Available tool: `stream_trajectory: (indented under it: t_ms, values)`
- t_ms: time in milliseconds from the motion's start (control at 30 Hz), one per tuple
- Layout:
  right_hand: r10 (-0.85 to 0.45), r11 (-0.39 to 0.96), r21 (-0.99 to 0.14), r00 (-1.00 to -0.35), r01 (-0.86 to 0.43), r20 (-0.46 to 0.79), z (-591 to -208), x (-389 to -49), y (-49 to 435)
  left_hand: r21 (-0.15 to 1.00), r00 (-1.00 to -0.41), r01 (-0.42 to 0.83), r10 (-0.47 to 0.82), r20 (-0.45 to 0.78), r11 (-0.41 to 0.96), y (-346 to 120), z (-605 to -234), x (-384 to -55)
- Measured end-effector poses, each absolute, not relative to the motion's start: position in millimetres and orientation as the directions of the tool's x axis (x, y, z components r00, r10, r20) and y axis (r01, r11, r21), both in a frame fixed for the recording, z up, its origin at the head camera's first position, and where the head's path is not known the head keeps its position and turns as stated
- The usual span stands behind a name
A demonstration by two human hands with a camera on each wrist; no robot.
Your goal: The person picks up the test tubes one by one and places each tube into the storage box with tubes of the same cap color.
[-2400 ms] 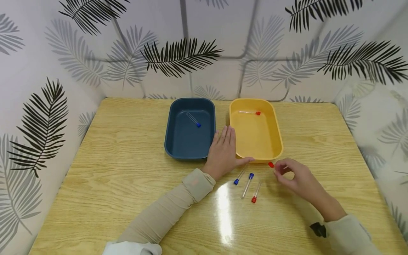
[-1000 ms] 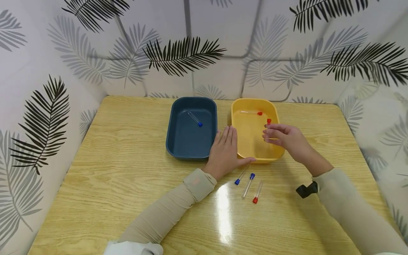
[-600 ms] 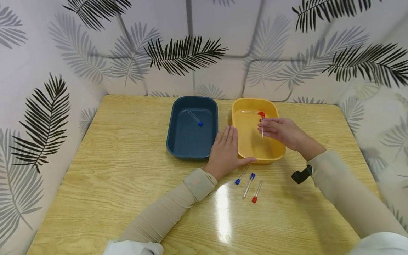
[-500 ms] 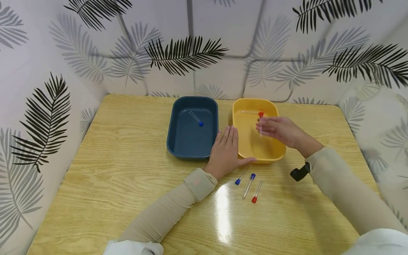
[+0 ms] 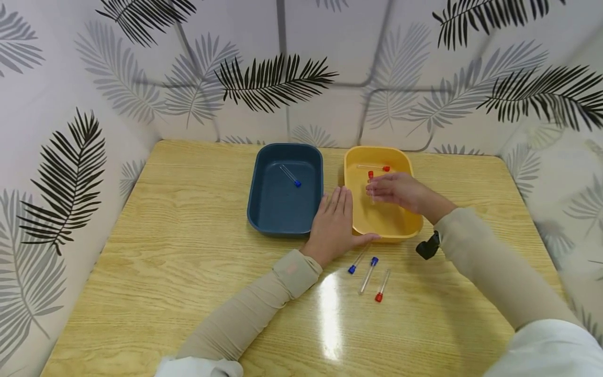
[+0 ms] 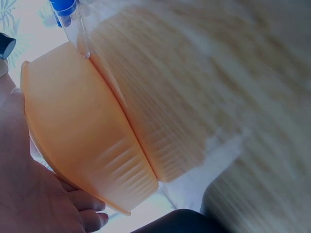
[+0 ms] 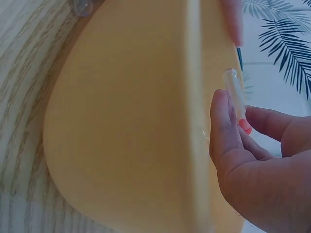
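My right hand (image 5: 398,191) is over the yellow bin (image 5: 386,224), pinching a clear test tube (image 7: 235,94) with a red cap between thumb and fingers. A second red-capped tube (image 5: 386,168) lies at the bin's far end. Straight-fingered, my left hand (image 5: 331,225) rests against the bin's left side, its thumb along the near rim. On the table before the bin lie two blue-capped tubes, one slanting near my left thumb (image 5: 352,269) and one beside it (image 5: 369,275), plus a red-capped tube (image 5: 382,285).
A dark blue bin (image 5: 282,214) stands left of the yellow one, with a blue-capped tube (image 5: 290,176) inside. The wooden table (image 5: 188,225) ends at a leaf-patterned cloth (image 5: 320,110) behind the bins.
My right hand has brought the red-capped tube up from the table's near right into the yellow bin's space, then shifted left across it. My left hand has stayed in place.
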State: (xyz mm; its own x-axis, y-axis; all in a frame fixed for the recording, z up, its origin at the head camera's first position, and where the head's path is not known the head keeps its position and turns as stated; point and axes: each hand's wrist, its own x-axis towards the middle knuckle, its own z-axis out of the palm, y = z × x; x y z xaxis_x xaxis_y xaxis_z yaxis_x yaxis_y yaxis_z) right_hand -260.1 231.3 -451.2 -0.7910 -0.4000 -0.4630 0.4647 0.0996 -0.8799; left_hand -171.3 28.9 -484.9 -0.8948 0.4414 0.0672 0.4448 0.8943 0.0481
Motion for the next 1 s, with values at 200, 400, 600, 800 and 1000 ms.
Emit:
stream_trajectory:
  t_ms: [200,400,600,800,1000]
  values:
    - [-0.352,0.146,-0.853,-0.779,0.502,-0.518,-465,-262,228,0.061,-0.894,0.446,0.442,0.07,0.893,29,-486,-170]
    - [-0.326,0.21,-0.836,-0.77,0.507,-0.549,-476,-262,225,0.058,-0.896,0.444,0.441,0.053,0.894,30,-484,-169]
    - [-0.324,0.222,-0.836,-0.771,0.502,-0.549,-483,-260,222,0.06,-0.894,0.448,0.445,0.047,0.892,31,-483,-168]
    - [-0.32,0.187,-0.845,-0.782,0.501,-0.534,-486,-260,222,0.051,-0.892,0.45,0.446,0.07,0.892,30,-484,-169]
    - [-0.312,0.186,-0.851,-0.791,0.492,-0.526,-489,-261,221,0.06,-0.894,0.447,0.443,0.065,0.893,30,-486,-170]
